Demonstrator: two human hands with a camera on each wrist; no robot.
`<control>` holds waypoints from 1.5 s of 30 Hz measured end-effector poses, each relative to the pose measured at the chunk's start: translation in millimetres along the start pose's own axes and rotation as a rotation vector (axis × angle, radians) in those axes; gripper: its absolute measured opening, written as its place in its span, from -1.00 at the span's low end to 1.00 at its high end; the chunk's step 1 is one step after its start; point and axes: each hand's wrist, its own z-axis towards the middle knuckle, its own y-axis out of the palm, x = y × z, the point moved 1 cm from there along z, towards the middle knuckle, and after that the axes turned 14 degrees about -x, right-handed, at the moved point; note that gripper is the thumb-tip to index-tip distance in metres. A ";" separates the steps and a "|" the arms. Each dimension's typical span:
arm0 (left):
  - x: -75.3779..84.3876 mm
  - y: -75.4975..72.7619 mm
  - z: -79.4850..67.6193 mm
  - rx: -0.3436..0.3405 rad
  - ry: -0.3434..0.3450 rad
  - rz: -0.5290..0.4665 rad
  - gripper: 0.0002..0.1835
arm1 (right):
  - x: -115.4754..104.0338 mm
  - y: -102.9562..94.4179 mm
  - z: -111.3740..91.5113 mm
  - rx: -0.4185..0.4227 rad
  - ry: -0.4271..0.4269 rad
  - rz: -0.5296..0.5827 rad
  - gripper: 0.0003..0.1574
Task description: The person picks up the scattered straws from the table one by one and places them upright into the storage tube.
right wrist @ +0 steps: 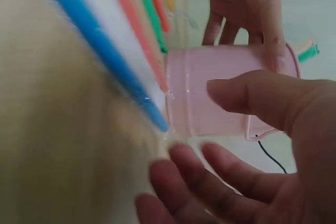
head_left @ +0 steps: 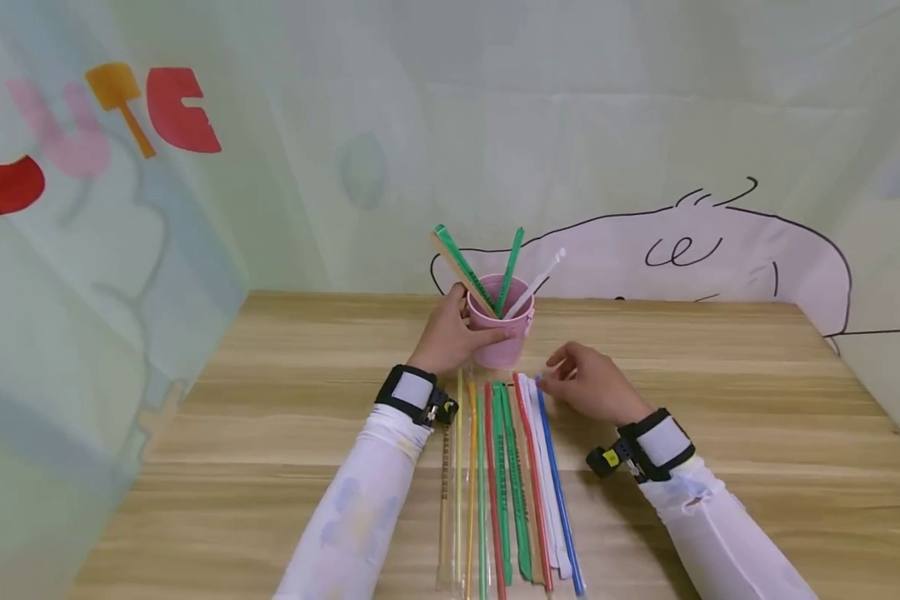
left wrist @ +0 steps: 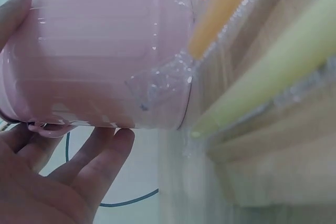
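Note:
A small pink bucket (head_left: 498,354) stands toward the back of the table, its thumb-side gripped by my left hand (head_left: 448,335). The thumb lies across the front near the rim and the fingers reach around the left side. Out of the bucket lean green paper-wrapped straws (head_left: 511,268), a brown one (head_left: 461,265) and a white one (head_left: 543,277). My right hand (head_left: 591,385) hovers just right of the bucket, fingers loosely bent, holding nothing. In the right wrist view its fingertips are close to the end of a blue straw (right wrist: 100,45).
In front of the bucket several wrapped straws lie side by side, from a brown one (head_left: 444,508) at the left, past green ones (head_left: 501,475), to a white one (head_left: 551,492) and the blue one. A printed curtain (head_left: 390,167) hangs behind the wooden table (head_left: 292,367).

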 end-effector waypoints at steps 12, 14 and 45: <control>-1.3 -1.1 -1.7 -0.005 -0.008 -0.002 -0.05 | -4.8 23.1 -26.5 -0.089 0.005 -0.234 -0.76; -1.3 -0.5 -1.8 -0.003 -0.004 -0.009 -0.06 | -5.6 24.5 -27.4 -0.079 0.026 -0.255 -0.74; -4.4 -0.2 -0.2 -0.015 -0.008 -0.014 -0.03 | -20.5 -90.8 -77.7 0.318 -0.179 0.285 -0.76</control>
